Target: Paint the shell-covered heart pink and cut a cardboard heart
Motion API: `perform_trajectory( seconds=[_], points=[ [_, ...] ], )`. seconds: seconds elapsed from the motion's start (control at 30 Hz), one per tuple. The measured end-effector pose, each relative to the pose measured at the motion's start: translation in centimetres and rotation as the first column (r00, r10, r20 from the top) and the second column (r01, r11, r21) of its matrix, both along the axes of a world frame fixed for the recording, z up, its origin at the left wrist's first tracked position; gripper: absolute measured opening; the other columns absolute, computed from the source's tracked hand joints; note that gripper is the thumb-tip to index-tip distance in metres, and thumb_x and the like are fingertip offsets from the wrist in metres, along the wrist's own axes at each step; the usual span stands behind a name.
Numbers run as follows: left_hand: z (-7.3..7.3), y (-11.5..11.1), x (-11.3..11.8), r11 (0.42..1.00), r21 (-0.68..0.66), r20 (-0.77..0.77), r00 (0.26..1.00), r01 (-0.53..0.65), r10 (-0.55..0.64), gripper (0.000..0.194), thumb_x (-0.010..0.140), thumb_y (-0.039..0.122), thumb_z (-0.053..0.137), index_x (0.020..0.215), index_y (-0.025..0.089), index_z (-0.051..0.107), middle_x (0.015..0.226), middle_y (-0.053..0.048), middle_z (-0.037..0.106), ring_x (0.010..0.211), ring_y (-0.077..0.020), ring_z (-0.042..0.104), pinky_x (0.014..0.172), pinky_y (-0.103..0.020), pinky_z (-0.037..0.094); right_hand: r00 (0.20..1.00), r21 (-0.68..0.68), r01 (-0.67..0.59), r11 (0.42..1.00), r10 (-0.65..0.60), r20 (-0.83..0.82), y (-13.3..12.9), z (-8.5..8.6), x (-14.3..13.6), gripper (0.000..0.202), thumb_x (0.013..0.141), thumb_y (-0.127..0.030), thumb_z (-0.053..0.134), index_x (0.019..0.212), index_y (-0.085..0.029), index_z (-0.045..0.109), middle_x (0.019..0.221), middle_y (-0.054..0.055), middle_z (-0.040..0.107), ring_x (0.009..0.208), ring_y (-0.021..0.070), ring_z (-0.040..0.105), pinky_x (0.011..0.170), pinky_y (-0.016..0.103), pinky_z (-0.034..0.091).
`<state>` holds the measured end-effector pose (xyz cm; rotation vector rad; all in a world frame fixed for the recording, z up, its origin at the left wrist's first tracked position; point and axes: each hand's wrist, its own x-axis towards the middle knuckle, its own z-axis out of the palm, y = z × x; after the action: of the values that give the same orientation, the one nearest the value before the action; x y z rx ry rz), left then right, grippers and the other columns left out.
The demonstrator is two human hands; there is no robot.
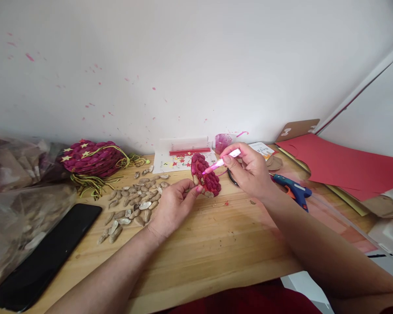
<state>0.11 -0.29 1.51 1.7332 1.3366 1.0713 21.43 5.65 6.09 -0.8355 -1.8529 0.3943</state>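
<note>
My left hand [178, 201] pinches the lower edge of a peanut-shell ornament [207, 172], tilted up above the wooden table. Most of its shells are painted magenta, while a few along the lower left edge are bare tan. In my right hand [249, 170] is a white paintbrush [223, 161] stained pink, its tip against the painted shells. Many loose peanut shells [140, 196] lie to the left of my left hand. Behind the ornament stands a clear cup [223, 141] smeared with pink, partly hidden by my right hand.
Finished-looking magenta ornaments [91, 159] with gold stars and cords are stacked at left. Plastic bags [22, 226] and a black phone [46, 257] lie nearer. A star-covered paper [162, 161] sits at the back. To the right are a blue glue gun [296, 192] and red card sheets [347, 163].
</note>
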Motion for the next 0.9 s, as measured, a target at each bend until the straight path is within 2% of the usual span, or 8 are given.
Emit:
perform_trajectory(
  seconds=[0.23,0.37,0.53,0.63,0.77,0.9],
  points=[
    [-0.1,0.0,0.0,1.000,-0.005,0.008,1.000,-0.004,0.004,0.038,0.094,0.048,0.057,0.070,0.019,0.057,0.063,0.003,0.044,0.060,-0.0125,0.037,0.055,-0.024,0.030,0.999,0.014,0.023,1.000,-0.023,0.043,-0.1,0.1,0.0,0.014,0.097,-0.035,0.061,0.095,-0.022,0.065,0.090,0.002,0.068,0.083,0.0186,0.061,0.077,0.033,0.046],
    [-0.1,0.1,0.0,1.000,-0.014,0.012,1.000,-0.001,0.001,0.039,0.094,0.049,0.057,0.070,0.019,0.058,0.063,0.004,0.043,0.060,-0.0123,0.037,0.054,-0.024,0.030,0.999,-0.015,-0.012,1.000,0.013,0.032,0.1,0.0,0.1,0.014,0.098,-0.036,0.061,0.096,-0.023,0.065,0.087,0.002,0.067,0.080,0.0177,0.060,0.074,0.032,0.045],
    [-0.2,0.1,0.0,1.000,-0.016,0.010,1.000,-0.005,0.006,0.038,0.095,0.047,0.057,0.070,0.019,0.058,0.063,0.004,0.044,0.061,-0.0120,0.037,0.056,-0.024,0.030,0.999,-0.005,0.022,1.000,-0.022,0.028,0.2,-0.2,0.2,0.012,0.097,-0.034,0.062,0.096,-0.022,0.065,0.088,0.001,0.067,0.080,0.0170,0.060,0.072,0.032,0.044],
    [0.0,-0.1,0.0,1.000,-0.005,0.005,1.000,-0.001,0.001,0.038,0.095,0.047,0.057,0.069,0.019,0.055,0.062,0.004,0.042,0.060,-0.0114,0.036,0.056,-0.024,0.030,0.999,0.002,-0.020,1.000,0.020,0.040,-0.4,0.2,0.0,0.010,0.098,-0.032,0.060,0.097,-0.023,0.064,0.089,0.002,0.067,0.080,0.0176,0.060,0.071,0.033,0.044],
    [0.5,-0.2,0.2,1.000,0.007,-0.009,1.000,0.006,-0.006,0.037,0.095,0.044,0.056,0.068,0.018,0.055,0.062,0.004,0.043,0.061,-0.0115,0.037,0.058,-0.025,0.030,0.984,0.131,-0.094,0.987,0.073,0.160,-1.7,1.0,-0.7,0.003,0.096,-0.023,0.060,0.095,-0.023,0.063,0.089,0.003,0.066,0.087,0.0204,0.059,0.079,0.037,0.046],
    [0.7,-0.3,0.4,1.000,0.008,-0.010,1.000,0.021,-0.021,0.035,0.095,0.043,0.056,0.071,0.018,0.060,0.064,0.003,0.047,0.063,-0.0124,0.040,0.059,-0.026,0.032,0.976,0.263,-0.117,0.958,0.062,0.210,-2.3,1.4,-1.2,0.007,0.095,-0.018,0.060,0.096,-0.024,0.060,0.089,0.004,0.066,0.090,0.0219,0.058,0.083,0.039,0.046]
  ],
)
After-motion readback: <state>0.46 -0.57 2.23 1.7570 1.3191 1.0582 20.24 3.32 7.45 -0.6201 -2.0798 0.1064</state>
